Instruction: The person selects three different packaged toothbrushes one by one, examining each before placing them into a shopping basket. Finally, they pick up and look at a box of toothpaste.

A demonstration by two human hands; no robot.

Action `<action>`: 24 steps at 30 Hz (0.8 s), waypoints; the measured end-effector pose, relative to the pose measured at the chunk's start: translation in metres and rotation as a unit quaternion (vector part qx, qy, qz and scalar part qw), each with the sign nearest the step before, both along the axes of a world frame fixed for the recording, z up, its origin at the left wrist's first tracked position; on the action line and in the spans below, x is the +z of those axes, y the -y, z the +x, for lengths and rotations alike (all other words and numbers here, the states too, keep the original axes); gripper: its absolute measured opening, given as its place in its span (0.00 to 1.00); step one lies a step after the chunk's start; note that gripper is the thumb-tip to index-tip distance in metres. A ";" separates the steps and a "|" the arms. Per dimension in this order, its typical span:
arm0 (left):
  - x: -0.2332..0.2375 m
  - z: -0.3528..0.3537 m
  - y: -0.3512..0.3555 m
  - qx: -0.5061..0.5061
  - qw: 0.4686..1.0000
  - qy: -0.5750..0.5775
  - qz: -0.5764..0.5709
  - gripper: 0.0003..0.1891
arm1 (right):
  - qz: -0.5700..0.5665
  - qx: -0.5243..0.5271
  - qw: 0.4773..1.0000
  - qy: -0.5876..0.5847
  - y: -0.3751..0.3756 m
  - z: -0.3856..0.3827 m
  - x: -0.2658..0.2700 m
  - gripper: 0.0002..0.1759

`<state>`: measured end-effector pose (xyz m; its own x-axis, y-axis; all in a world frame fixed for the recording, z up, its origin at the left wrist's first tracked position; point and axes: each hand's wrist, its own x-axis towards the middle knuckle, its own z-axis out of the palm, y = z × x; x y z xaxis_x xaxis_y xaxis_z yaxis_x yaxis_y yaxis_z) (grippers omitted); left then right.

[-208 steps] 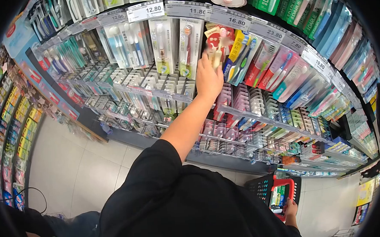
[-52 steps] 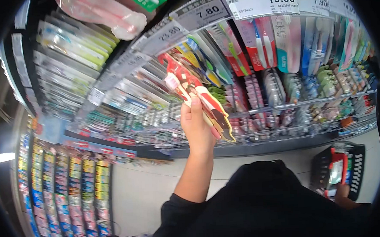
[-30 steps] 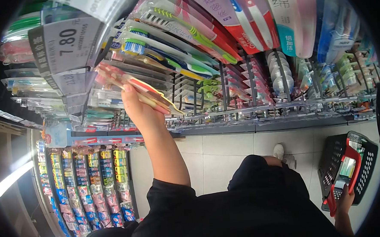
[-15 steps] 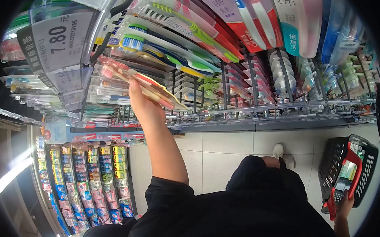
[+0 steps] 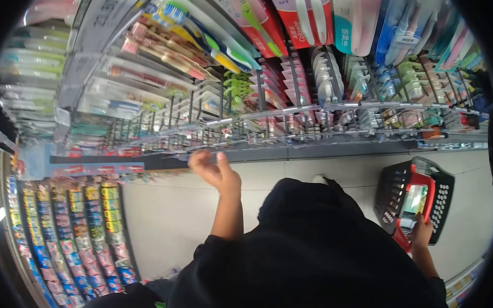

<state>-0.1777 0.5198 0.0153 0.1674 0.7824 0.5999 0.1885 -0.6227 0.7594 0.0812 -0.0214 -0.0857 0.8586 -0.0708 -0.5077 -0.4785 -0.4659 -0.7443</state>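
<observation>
Head view, and it's the only 1 I've got. Just left of centre, around 10 o'clock from the middle, my left hand is up in the air, palm open, fingers loosely spread and slightly curled, with nothing in it. It touches nothing; the nearest thing is the front rail of the wire rack, just above it at 12 o'clock, with a clear gap between them.

Up at 11 o'clock the pink-and-red toothbrush packs hang on their pegs, well apart from that open hand. Next to them at 12 o'clock sits a blue-and-green brush pack, then a red Colgate pack at 1 o'clock.

Over at 4 o'clock my right hand has its fingers wrapped tight round the lower end of the red handle. That handle belongs to the black basket, which hangs beside my body over the pale tiled floor. Inside the basket I can see 1 greenish pack; it's too small for me to read.

Down at 8 o'clock a second shelf run of bright small packets curves along the aisle.
</observation>
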 end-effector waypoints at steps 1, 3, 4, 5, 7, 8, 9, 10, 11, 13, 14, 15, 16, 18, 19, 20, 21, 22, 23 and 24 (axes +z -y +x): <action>-0.027 0.003 0.005 -0.017 0.999 -0.010 -0.045 0.35 | -0.017 0.003 1.000 0.001 -0.013 -0.003 0.018 0.12; -0.060 0.019 0.022 -0.022 0.990 -0.024 -0.134 0.34 | -0.044 0.006 0.999 0.006 -0.026 -0.005 0.036 0.12; -0.068 0.031 0.027 -0.011 0.984 -0.030 -0.177 0.33 | -0.016 0.012 1.000 0.001 -0.022 -0.003 0.034 0.09; -0.075 0.039 0.026 -0.010 0.984 -0.049 -0.169 0.34 | 0.002 0.006 1.000 0.008 -0.021 -0.001 0.031 0.09; -0.080 0.052 0.015 -0.011 0.984 -0.095 -0.151 0.34 | -0.032 0.022 0.999 -0.012 -0.035 -0.004 0.052 0.11; -0.081 0.060 0.005 0.001 0.985 -0.098 -0.141 0.33 | -0.032 0.018 0.999 -0.016 -0.032 -0.003 0.049 0.11; -0.080 0.070 -0.008 0.011 0.986 -0.102 -0.129 0.32 | -0.043 0.022 0.999 -0.017 -0.034 -0.002 0.051 0.11; -0.082 0.078 -0.019 0.020 0.987 -0.108 -0.119 0.32 | -0.056 0.026 0.998 -0.019 -0.036 -0.002 0.053 0.11; -0.085 0.084 -0.032 0.018 0.990 -0.101 -0.098 0.30 | -0.048 0.019 0.999 -0.010 -0.035 -0.003 0.053 0.10; -0.091 0.094 -0.054 0.012 0.995 -0.085 -0.054 0.27 | -0.030 0.003 0.999 0.012 -0.036 -0.003 0.047 0.14; -0.090 0.101 -0.058 -0.002 0.994 -0.019 -0.111 0.25 | -0.024 0.008 1.000 -0.001 -0.035 -0.001 0.048 0.12; -0.078 0.107 -0.056 -0.015 0.984 0.044 -0.169 0.24 | -0.020 0.014 1.000 -0.015 -0.033 -0.001 0.049 0.11; -0.098 0.106 -0.070 0.002 0.986 0.049 -0.162 0.24 | -0.019 0.020 0.999 -0.032 -0.032 -0.001 0.053 0.10; -0.114 0.108 -0.088 0.009 0.987 0.066 -0.145 0.25 | -0.023 0.013 0.999 -0.028 -0.037 -0.003 0.057 0.10; -0.111 0.110 -0.090 -0.002 0.988 0.076 -0.137 0.25 | -0.024 0.010 0.999 -0.027 -0.037 -0.003 0.057 0.10; -0.107 0.110 -0.091 -0.013 0.988 0.087 -0.128 0.25 | -0.025 0.006 0.999 -0.026 -0.037 -0.004 0.057 0.10; -0.103 0.110 -0.089 -0.027 0.987 0.076 -0.140 0.25 | -0.029 0.006 0.999 -0.022 -0.037 -0.005 0.056 0.10; -0.098 0.109 -0.087 -0.042 0.986 0.064 -0.151 0.25 | -0.034 0.006 0.999 -0.019 -0.037 -0.005 0.055 0.11; -0.093 0.107 -0.083 -0.056 0.984 0.053 -0.163 0.24 | -0.038 0.005 0.999 -0.015 -0.037 -0.005 0.055 0.11; -0.089 0.106 -0.080 -0.069 0.981 0.042 -0.175 0.24 | -0.039 0.002 0.999 -0.020 -0.038 -0.006 0.056 0.11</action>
<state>-0.0719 0.5995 -0.0739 0.2484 0.9159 0.3152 0.0480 -0.3367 0.9404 0.0754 0.0164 -0.0300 0.8386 -0.1082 -0.5338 -0.5044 -0.5244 -0.6860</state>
